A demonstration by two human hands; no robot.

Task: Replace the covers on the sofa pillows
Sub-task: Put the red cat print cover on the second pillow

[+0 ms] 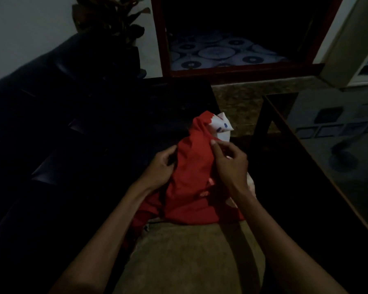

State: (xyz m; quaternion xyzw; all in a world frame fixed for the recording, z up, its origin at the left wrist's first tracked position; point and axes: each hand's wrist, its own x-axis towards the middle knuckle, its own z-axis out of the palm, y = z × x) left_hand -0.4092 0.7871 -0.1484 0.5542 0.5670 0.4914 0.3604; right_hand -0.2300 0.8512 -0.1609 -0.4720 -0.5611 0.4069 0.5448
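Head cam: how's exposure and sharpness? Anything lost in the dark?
Head view: heavily underexposed; the sofa on the left is nearly black, detail lost. Red cover, left hand and right hand readable but soft. Glass table shows dim reflections. Wide-angle bending at the edges.

The sofa (51,124) fills the left side, running from near to far. The pillow (222,125) lies at centre, partly inside the cover (189,177), its far corner sticking out. The left hand (160,168) is on the cover's left edge, the right hand (229,164) on its right. A counter (327,166) stands at right; a plant (119,22) stands beyond the sofa's far end.
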